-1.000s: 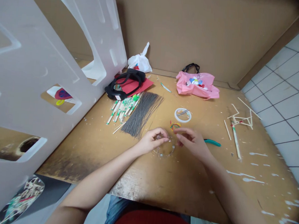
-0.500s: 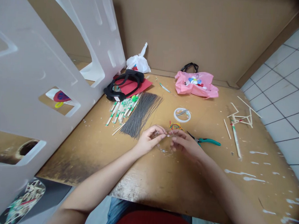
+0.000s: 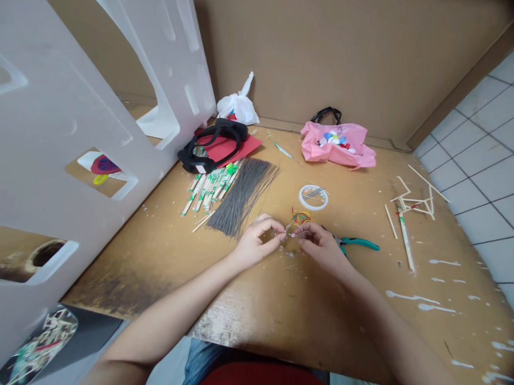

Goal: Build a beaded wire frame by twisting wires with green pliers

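Between my two hands is a thin beaded wire loop [image 3: 291, 253] with several small clear beads. My left hand [image 3: 258, 240] pinches one side of it between thumb and fingertips. On the other side my right hand [image 3: 321, 246] pinches the wire, thumb against index finger. Just beyond the fingers lies a small bundle of red, yellow and green strands [image 3: 301, 216]. Pliers with teal handles [image 3: 360, 243] rest beside my right hand, their jaws partly hidden behind it. Farther back, a round white lid [image 3: 312, 206] carries a few thin metal pieces.
Dark thin wires [image 3: 243, 197] lie left of my hands, near green-and-white wrapped sticks [image 3: 207, 193] and a black headband-like object [image 3: 188, 161]. A pink bag [image 3: 362, 156] stands at the back. On the right is a stick frame [image 3: 418, 205]. A white plastic panel [image 3: 155, 170] borders the left.
My right hand has turned and closed into a pinch on the wire. The beaded loop has shifted slightly right and shows more openly between my hands.
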Demonstrator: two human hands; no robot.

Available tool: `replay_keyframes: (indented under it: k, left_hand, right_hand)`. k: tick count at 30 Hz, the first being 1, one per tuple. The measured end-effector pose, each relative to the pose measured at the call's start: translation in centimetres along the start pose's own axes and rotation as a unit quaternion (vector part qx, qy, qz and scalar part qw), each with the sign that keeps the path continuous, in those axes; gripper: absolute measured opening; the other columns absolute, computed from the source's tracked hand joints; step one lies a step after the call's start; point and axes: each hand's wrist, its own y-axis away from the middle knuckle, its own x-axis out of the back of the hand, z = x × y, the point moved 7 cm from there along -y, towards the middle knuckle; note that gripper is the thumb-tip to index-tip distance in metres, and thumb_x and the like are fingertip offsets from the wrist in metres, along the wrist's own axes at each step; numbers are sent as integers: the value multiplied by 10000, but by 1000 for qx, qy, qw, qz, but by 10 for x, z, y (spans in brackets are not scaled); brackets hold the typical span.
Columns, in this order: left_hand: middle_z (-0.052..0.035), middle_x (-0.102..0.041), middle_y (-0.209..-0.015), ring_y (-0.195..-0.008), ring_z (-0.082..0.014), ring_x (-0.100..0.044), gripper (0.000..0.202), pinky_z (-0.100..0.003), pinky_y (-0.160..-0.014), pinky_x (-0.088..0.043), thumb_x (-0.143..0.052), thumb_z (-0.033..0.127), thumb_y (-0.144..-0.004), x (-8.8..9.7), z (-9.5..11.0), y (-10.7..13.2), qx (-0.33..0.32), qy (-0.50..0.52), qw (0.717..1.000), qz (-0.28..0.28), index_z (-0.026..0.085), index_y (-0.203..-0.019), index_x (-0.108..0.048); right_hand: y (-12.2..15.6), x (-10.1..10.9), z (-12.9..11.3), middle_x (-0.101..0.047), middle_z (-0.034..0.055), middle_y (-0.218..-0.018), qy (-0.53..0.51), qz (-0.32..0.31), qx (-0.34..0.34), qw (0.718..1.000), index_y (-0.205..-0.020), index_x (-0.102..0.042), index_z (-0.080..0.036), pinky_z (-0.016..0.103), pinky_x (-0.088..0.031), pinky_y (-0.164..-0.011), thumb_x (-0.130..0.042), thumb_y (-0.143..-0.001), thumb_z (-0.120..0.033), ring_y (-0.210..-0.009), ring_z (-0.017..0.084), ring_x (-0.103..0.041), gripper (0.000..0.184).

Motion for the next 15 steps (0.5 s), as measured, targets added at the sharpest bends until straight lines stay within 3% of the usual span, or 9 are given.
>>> replay_keyframes:
  k: [6,15]
  left_hand:
    - [-39,-616,-752,-733,-140,-565,123,-268,-695,-442,-574,265,-833,-2,-1,1,39,43,998,-16,155,-813,-624]
    - [-42,-621,-735,-689,-130,-564,146,-256,-665,-451,-564,264,-847,-6,5,3,-6,33,999,-20,148,-847,-653]
  right_hand:
    - [0,1,-5,-540,-33,-667,23,-8,-4,1000,-815,-570,-202,267,-393,-563,-614,-681,-332,-575,112,-492,192]
    - [1,3,-7,-546,-22,-631,71,16,30,997,-749,-579,-199,255,-378,-514,-602,-705,-367,-537,109,-466,175]
